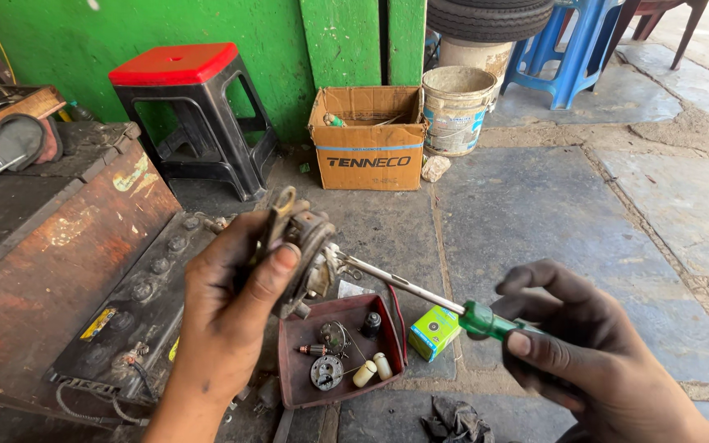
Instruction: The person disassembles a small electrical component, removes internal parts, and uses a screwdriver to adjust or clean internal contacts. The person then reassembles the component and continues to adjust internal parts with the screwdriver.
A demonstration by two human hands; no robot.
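Grease-darkened, your left hand (pixel 223 303) clamps its fingers around a small round metal assembly (pixel 299 246), raised and turned so its face meets the tool. Your right hand (pixel 584 353) closes its fingers on the green handle of a screwdriver (pixel 420 295), whose tip touches the assembly. Below them, a maroon tray (pixel 289 385) on the floor keeps small loose parts together, a green box (pixel 434 331) just beside it. Left lies a black battery (pixel 137 320); farther off stand a cardboard box (pixel 368 139), a stool (pixel 198 115) and a bucket (pixel 455 111).
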